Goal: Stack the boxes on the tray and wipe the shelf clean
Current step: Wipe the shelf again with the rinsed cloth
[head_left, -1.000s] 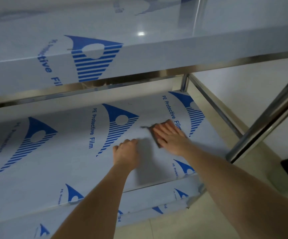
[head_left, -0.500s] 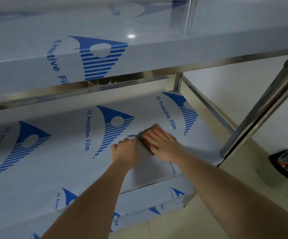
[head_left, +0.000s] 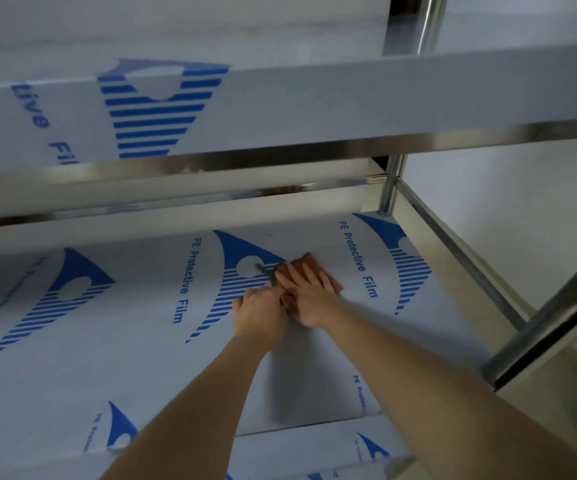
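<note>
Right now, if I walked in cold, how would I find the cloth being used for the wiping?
Start at the steel rack's lower shelf, covered in white film printed with blue striped triangles. Follow the two bare forearms to where the hands meet, right of the shelf's middle. The small reddish-brown cloth lies flat under the right hand, the only warm-coloured patch on that blue-and-white surface.

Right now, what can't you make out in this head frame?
- Cloth: mostly covered by the right hand pressing it on the lower shelf.
- Left hand: only its back shows, fingers hidden.
- Boxes, tray: out of frame.
- Lower shelf's back: hidden by the upper shelf.
</note>
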